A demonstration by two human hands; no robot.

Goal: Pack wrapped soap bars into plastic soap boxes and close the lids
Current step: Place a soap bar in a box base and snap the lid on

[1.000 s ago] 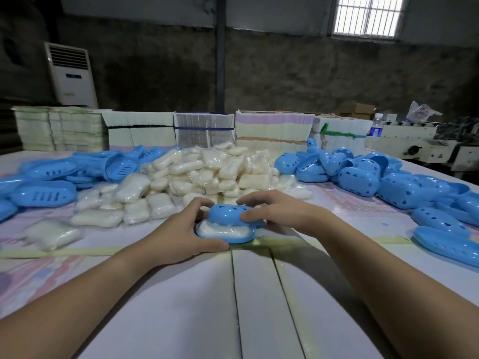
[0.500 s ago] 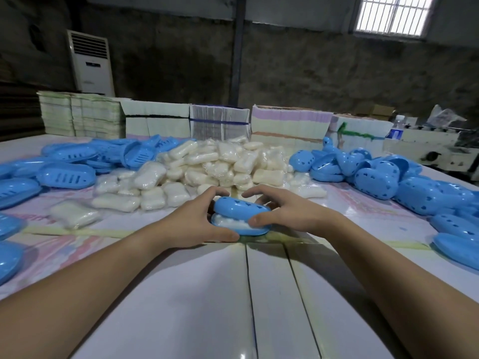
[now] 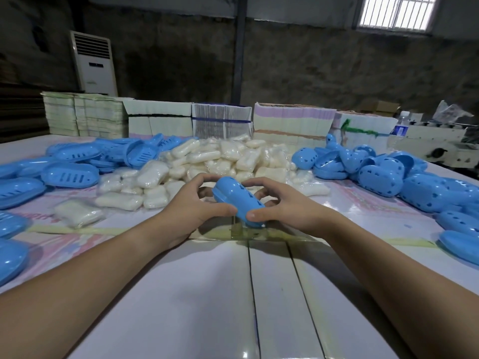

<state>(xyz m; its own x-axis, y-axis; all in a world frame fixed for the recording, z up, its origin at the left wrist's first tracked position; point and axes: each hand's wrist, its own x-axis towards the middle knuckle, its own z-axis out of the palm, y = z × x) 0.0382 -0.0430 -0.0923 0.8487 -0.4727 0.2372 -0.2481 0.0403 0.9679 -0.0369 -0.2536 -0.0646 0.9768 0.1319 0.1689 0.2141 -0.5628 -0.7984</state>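
A blue plastic soap box [image 3: 237, 200] with its lid shut is held between both hands, lifted a little off the table and tilted with its near end down. My left hand [image 3: 189, 208] grips its left side, thumb at the near end. My right hand [image 3: 282, 208] grips its right side. No soap shows through the box. Behind the hands lies a heap of wrapped white soap bars [image 3: 217, 161].
Blue box halves with slots [image 3: 70, 174] are piled on the left, shut blue boxes with holes [image 3: 381, 180] on the right. Stacks of flat cartons [image 3: 223, 123] line the table's far edge. The white table [image 3: 181, 307] stretches toward me. A loose soap bar [image 3: 77, 212] lies front left.
The lid was pressed down over the white soap until the box closed. Both hands have since lifted the box and turned it so that it points toward me.
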